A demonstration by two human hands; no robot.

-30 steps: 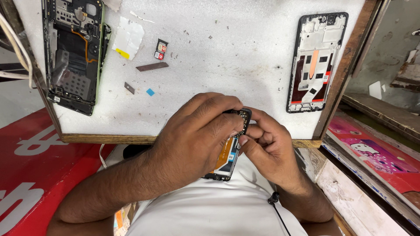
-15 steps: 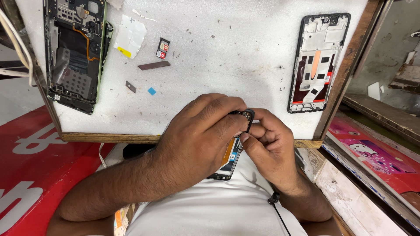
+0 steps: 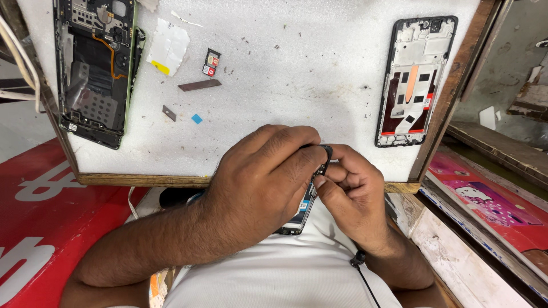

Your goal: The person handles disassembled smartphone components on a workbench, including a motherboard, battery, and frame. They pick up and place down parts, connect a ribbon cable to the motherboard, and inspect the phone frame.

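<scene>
Together, left hand (image 3: 260, 182) and right hand (image 3: 351, 194) grip the phone (image 3: 302, 208), long axis running table-to-chest.

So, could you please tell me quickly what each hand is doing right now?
Left hand: closed around the phone part, covering most of it.
Right hand: fingers curled, pinching the top edge of the same phone part.

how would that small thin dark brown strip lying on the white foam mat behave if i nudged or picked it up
The small thin dark brown strip looks flat and very light, so it would probably slide, not roll. The white foam mat looks textured, so it may drag slightly. It looks thin enough to bend and be hard to pinch.
</scene>
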